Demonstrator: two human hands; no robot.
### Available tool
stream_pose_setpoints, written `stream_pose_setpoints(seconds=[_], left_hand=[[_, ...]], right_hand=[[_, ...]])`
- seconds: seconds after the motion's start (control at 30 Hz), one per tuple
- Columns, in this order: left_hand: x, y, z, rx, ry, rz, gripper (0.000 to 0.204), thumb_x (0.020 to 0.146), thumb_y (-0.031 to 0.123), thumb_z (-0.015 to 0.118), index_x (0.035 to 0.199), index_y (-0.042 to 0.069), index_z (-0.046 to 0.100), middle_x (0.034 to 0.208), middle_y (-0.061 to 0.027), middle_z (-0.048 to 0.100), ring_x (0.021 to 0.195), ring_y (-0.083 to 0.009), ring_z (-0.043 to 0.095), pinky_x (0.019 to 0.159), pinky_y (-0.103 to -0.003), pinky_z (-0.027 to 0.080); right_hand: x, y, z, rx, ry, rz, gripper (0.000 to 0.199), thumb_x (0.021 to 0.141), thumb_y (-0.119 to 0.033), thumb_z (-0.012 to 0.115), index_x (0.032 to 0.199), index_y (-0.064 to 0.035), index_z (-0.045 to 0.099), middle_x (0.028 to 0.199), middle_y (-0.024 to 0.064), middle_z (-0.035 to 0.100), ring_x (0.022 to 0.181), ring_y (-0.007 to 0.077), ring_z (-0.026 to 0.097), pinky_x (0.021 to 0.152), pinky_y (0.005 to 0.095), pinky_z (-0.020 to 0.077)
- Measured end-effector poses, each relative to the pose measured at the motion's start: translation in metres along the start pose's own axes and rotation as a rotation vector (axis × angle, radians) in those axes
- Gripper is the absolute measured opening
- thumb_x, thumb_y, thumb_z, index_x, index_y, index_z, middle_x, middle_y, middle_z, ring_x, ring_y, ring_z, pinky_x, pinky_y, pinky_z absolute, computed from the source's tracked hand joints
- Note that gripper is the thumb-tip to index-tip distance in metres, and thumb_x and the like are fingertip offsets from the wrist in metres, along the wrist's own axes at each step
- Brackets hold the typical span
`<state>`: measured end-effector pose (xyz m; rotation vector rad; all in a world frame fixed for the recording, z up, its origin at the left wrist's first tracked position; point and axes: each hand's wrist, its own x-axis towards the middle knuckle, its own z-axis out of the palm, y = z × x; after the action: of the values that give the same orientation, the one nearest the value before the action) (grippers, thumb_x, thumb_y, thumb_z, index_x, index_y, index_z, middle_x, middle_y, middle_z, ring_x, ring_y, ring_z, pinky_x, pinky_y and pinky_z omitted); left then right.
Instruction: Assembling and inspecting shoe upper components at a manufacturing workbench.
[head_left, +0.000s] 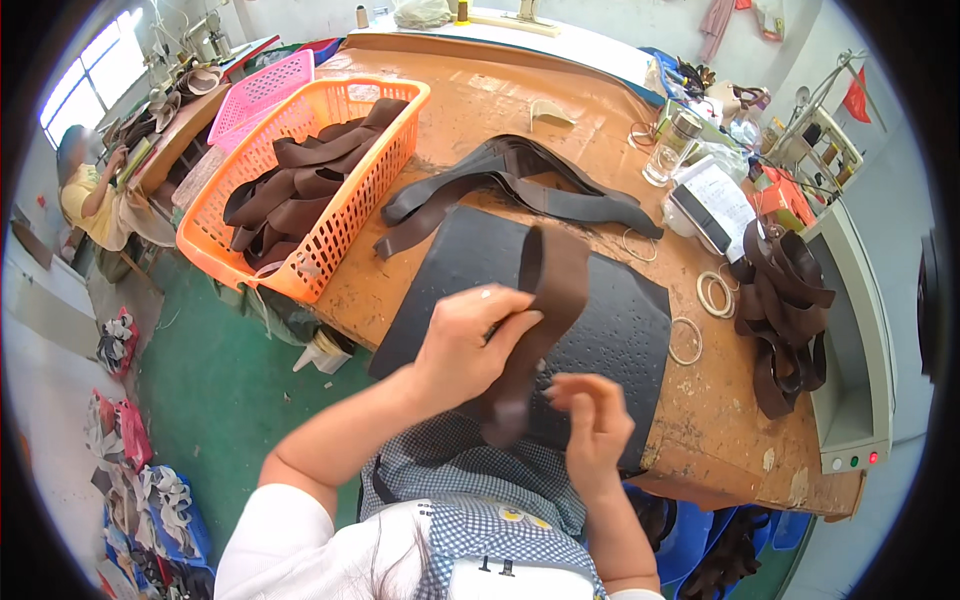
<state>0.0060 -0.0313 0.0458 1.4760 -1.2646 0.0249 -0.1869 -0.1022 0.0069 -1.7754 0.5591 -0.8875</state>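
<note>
The left hand (pixel 470 345) pinches a dark brown leather strip (pixel 545 310) between thumb and fingers, lifting it just above a black mat (pixel 620 330) on the surface (pixel 480 110); the right hand (pixel 592 420) hovers just below the strip's lower end, fingers loosely curled, holding nothing; beyond the left hand sits an orange basket (pixel 345 225) of brown pieces.
</note>
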Motion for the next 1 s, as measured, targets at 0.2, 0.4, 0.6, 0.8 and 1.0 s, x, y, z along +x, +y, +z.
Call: stream_pose_setpoints(seconds=[0.2, 0.4, 0.6, 0.8, 1.0], left_hand=[[-0.001, 0.007, 0.02, 0.608, -0.619, 0.779, 0.021, 0.073, 0.017, 0.064, 0.088, 0.003, 0.065, 0.079, -0.001, 0.059, 0.079, -0.0158, 0.058, 0.063, -0.025, 0.045], [-0.069, -0.03, 0.021, 0.658, -0.593, 0.706, 0.022, 0.072, 0.013, 0.064, 0.091, 0.001, 0.066, 0.08, -0.002, 0.06, 0.076, -0.017, 0.06, 0.067, -0.025, 0.048], [-0.044, -0.026, 0.007, 0.347, -0.563, 0.571, 0.022, 0.073, 0.01, 0.07, 0.093, 0.002, 0.064, 0.079, -0.0045, 0.057, 0.078, -0.0199, 0.06, 0.085, -0.035, 0.053], [-0.03, -0.028, 0.006, 0.278, -0.66, 0.427, 0.021, 0.077, 0.011, 0.074, 0.091, 0.003, 0.061, 0.08, -0.0048, 0.055, 0.085, -0.0219, 0.059, 0.1, -0.042, 0.048], [-0.031, -0.027, 0.006, 0.303, -0.603, 0.463, 0.017, 0.075, 0.01, 0.075, 0.084, 0.004, 0.062, 0.081, -0.005, 0.056, 0.088, -0.0227, 0.06, 0.1, -0.043, 0.048]], right_hand=[[0.014, -0.015, 0.001, -0.433, 0.045, -0.83, 0.024, 0.086, 0.007, 0.057, 0.11, 0.003, 0.059, 0.108, 0.0204, 0.067, 0.095, 0.036, 0.066, 0.079, 0.0412, 0.058], [-0.006, 0.047, -0.005, -0.747, -0.182, -0.325, 0.023, 0.087, -0.007, 0.067, 0.107, 0.0039, 0.067, 0.114, 0.0204, 0.067, 0.106, 0.0351, 0.065, 0.094, 0.0401, 0.0513], [-0.001, 0.032, -0.021, -0.76, -0.335, -0.471, 0.026, 0.081, -0.012, 0.074, 0.103, -0.0003, 0.069, 0.109, 0.0147, 0.069, 0.1, 0.0301, 0.066, 0.094, 0.0437, 0.0509], [0.011, 0.025, -0.03, -0.772, -0.294, -0.502, 0.017, 0.076, -0.008, 0.077, 0.088, -0.0018, 0.066, 0.085, 0.0086, 0.069, 0.08, 0.0256, 0.068, 0.087, 0.0439, 0.0539], [0.018, 0.012, -0.031, -0.777, -0.389, -0.518, 0.015, 0.074, -0.007, 0.078, 0.083, -0.0027, 0.067, 0.076, 0.0084, 0.066, 0.074, 0.0261, 0.067, 0.081, 0.0398, 0.0551]])
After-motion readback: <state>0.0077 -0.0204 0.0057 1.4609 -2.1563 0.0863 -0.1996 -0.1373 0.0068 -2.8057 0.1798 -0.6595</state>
